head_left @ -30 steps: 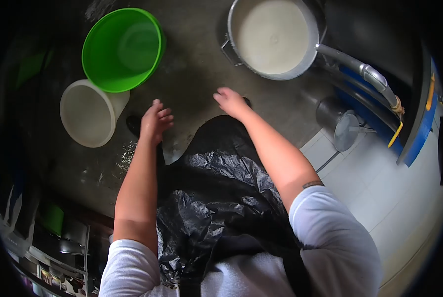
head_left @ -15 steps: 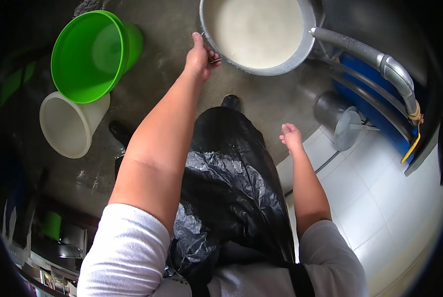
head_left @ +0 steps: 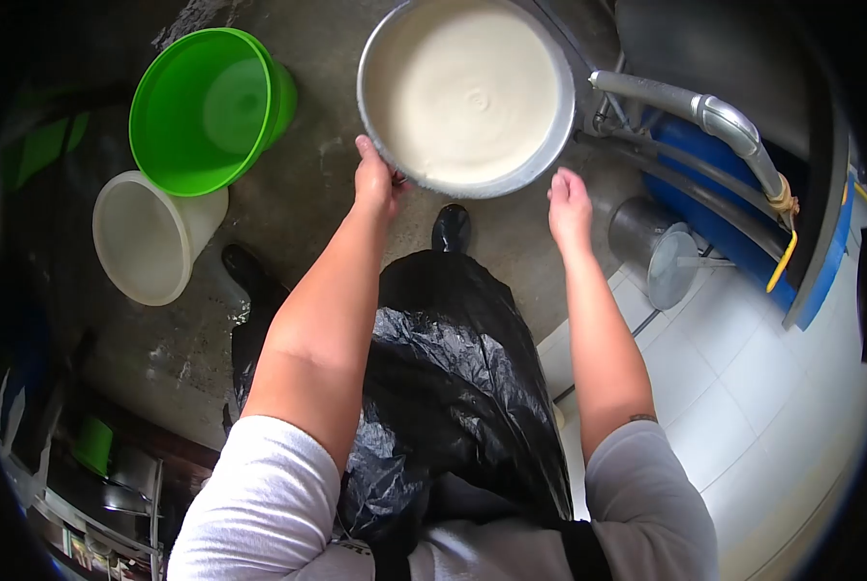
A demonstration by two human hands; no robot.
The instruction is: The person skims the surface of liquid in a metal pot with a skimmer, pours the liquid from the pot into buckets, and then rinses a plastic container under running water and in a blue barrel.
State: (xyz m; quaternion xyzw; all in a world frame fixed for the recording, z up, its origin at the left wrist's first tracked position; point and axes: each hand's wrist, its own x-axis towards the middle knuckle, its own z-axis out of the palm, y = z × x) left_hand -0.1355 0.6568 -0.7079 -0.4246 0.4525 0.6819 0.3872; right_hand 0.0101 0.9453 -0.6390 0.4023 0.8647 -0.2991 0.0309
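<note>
A large round metal pot (head_left: 564, 121) filled with a cream-coloured liquid (head_left: 467, 92) is at the top centre. My left hand (head_left: 379, 180) is at the pot's lower left side, its fingers wrapped round what appears to be the side handle, mostly hidden by the hand. Just off the pot's lower right rim is my right hand (head_left: 570, 200), fingers curled together; whether anything is inside them cannot be made out.
A green tub (head_left: 201, 111) and a whitish bucket (head_left: 143, 237) lie tilted at the left. Metal pipework (head_left: 729, 121) with a yellow lever, a blue panel and a dark cylinder (head_left: 637, 232) with a round metal disc (head_left: 672, 269) are at the right. My boots show on the wet floor.
My left hand first reached to the pot's side, and the pot now appears lower and further left in view. My right hand has moved up from lower right towards the pot's rim.
</note>
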